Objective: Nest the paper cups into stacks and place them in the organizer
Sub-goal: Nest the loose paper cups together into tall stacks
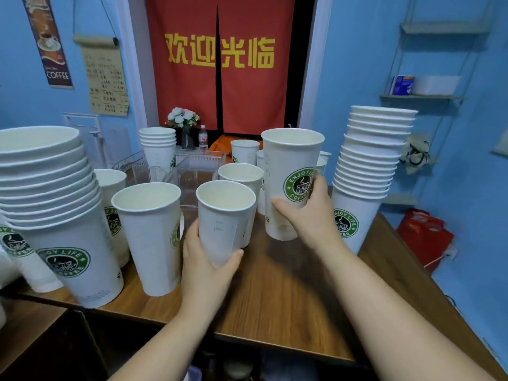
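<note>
You are gripping one paper cup in each hand. Your left hand [209, 259] is wrapping fingers and thumb round the lower wall of the near cup [225, 215], which is upright at the middle of the table [288, 284]. Your right hand [310, 213] is clasping the second cup [288, 166] at mid-height, mouth up, axis near vertical. That cup's base is lying above and just right of the near cup's open mouth, so the right hand is the one placed to travel. The clear organizer [192, 163] is sitting behind both.
</note>
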The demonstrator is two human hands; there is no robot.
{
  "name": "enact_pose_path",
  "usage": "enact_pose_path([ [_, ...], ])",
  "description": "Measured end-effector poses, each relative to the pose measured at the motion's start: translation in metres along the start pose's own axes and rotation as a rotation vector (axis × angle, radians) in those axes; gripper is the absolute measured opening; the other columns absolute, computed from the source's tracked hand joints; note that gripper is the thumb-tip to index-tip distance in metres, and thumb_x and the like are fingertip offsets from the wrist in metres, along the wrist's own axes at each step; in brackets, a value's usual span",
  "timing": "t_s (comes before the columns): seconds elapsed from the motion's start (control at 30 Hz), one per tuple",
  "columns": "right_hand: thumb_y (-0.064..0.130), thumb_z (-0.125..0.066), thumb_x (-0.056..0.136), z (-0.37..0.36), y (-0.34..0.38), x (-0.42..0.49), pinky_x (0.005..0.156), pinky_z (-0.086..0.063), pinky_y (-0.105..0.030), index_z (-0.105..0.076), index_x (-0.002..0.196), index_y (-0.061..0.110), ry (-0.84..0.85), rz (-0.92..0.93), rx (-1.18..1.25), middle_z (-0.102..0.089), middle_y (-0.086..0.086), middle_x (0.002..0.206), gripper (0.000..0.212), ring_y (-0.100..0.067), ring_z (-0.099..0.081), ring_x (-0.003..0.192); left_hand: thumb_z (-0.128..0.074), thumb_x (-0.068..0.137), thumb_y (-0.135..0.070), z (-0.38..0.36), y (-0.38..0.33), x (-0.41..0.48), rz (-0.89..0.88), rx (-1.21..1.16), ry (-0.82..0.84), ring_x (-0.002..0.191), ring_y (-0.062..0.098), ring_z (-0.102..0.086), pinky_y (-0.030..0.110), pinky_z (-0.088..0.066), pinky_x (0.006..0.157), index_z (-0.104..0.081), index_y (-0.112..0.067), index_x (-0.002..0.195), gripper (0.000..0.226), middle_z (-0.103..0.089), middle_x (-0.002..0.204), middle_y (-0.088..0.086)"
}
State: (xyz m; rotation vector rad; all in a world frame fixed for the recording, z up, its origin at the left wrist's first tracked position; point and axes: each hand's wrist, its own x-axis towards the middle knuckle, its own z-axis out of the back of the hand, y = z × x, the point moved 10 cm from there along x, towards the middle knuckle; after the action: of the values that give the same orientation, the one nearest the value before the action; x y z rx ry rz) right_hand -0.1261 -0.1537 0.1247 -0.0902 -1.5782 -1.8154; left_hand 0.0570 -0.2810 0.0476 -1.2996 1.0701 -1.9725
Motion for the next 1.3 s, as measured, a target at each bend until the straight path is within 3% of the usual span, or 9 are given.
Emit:
enact_pose_path([
  [0.2, 0.019, -0.074, 0.077, 0.036, 0.052, 0.000, 0.093, -0.047, -0.026, -0.039, 0.127, 0.020, 0.019, 0.063, 0.234, -0.057, 0.009, 0.117, 0.062, -0.006, -0.057, 0.107, -0.074, 0.054, -0.039, -0.009, -0.001, 0.006, 0.035, 0.074, 0.047, 0.113, 0.023, -0.054, 0.046, -0.050, 0.090, -0.038, -0.032, 0.133, 0.087, -0.056, 0.122, 0.001],
  [0.43, 0.038, -0.076, 0.060, 0.057, 0.073, 0.012, 0.093, -0.052, -0.037, -0.043, 0.130, 0.015, 0.034, 0.074, 0.457, -0.063, 0.000, 0.123, 0.080, -0.016, -0.061, 0.111, -0.080, 0.060, -0.022, -0.020, -0.025, -0.006, -0.072, 0.154, 0.085, 0.124, 0.019, -0.042, 0.037, -0.040, 0.097, -0.035, -0.027, 0.141, 0.093, -0.046, 0.137, -0.001],
  [0.57, 0.020, -0.078, 0.069, 0.038, 0.062, 0.001, 0.089, -0.053, -0.024, -0.041, 0.130, 0.014, 0.086, 0.053, 0.415, -0.060, 0.002, 0.120, 0.072, -0.009, -0.060, 0.107, -0.083, 0.057, -0.023, -0.029, -0.032, -0.012, -0.072, 0.104, 0.135, 0.122, 0.015, -0.042, 0.027, -0.034, 0.094, -0.039, -0.026, 0.138, 0.092, -0.046, 0.135, -0.001],
  [0.7, 0.016, -0.079, 0.073, 0.023, 0.044, -0.009, 0.092, -0.052, -0.027, -0.040, 0.129, 0.017, 0.144, 0.004, 0.404, -0.060, 0.004, 0.119, 0.068, -0.003, -0.060, 0.105, -0.077, 0.052, -0.037, -0.032, -0.033, -0.019, -0.054, 0.082, 0.123, 0.119, 0.013, -0.045, 0.024, -0.034, 0.090, -0.038, -0.027, 0.137, 0.094, -0.046, 0.133, -0.003],
  [0.87, 0.015, -0.077, 0.074, 0.009, 0.034, -0.021, 0.077, -0.049, -0.006, -0.038, 0.128, 0.023, 0.258, -0.012, 0.340, -0.057, 0.014, 0.114, 0.067, 0.009, -0.057, 0.095, -0.076, 0.053, -0.038, -0.036, -0.038, -0.021, -0.058, 0.039, 0.139, 0.110, 0.005, -0.042, 0.016, -0.034, 0.084, -0.037, -0.027, 0.138, 0.094, -0.046, 0.132, -0.004],
  [0.97, 0.018, -0.081, 0.068, 0.005, 0.024, -0.027, 0.084, -0.051, -0.015, -0.038, 0.124, 0.037, 0.303, -0.044, 0.357, -0.056, 0.015, 0.117, 0.073, 0.009, -0.057, 0.099, -0.079, 0.054, -0.034, -0.040, -0.038, -0.022, -0.056, 0.024, 0.148, 0.106, 0.002, -0.041, 0.002, -0.029, 0.078, -0.038, -0.026, 0.138, 0.093, -0.046, 0.132, -0.003],
  [1.07, 0.013, -0.078, 0.068, 0.001, 0.019, -0.036, 0.077, -0.046, -0.005, -0.025, 0.121, 0.047, 0.310, -0.056, 0.371, -0.046, 0.032, 0.110, 0.082, 0.026, -0.051, 0.090, -0.076, 0.051, -0.040, -0.046, -0.036, -0.024, -0.039, -0.014, 0.146, 0.110, 0.005, -0.046, 0.007, -0.036, 0.084, -0.040, -0.024, 0.137, 0.094, -0.048, 0.131, -0.005],
  [1.2, 0.019, -0.089, 0.056, -0.002, 0.003, -0.045, 0.095, -0.044, -0.018, -0.023, 0.142, 0.030, 0.275, -0.062, 0.325, -0.045, 0.016, 0.134, 0.109, -0.002, -0.049, 0.120, -0.069, 0.049, -0.048, -0.056, -0.039, -0.025, -0.036, -0.080, 0.163, 0.115, 0.015, -0.053, 0.036, -0.049, 0.094, -0.043, -0.025, 0.135, 0.092, -0.054, 0.128, -0.002],
  [1.3, 0.026, -0.088, 0.047, 0.003, -0.009, -0.047, 0.092, -0.054, -0.035, -0.048, 0.127, 0.014, 0.226, -0.079, 0.318, -0.065, -0.002, 0.120, 0.090, -0.018, -0.063, 0.110, -0.065, 0.052, -0.051, -0.064, -0.049, -0.028, -0.072, -0.085, 0.237, 0.120, 0.011, -0.049, 0.033, -0.045, 0.100, -0.039, -0.026, 0.137, 0.092, -0.049, 0.132, -0.006],
])
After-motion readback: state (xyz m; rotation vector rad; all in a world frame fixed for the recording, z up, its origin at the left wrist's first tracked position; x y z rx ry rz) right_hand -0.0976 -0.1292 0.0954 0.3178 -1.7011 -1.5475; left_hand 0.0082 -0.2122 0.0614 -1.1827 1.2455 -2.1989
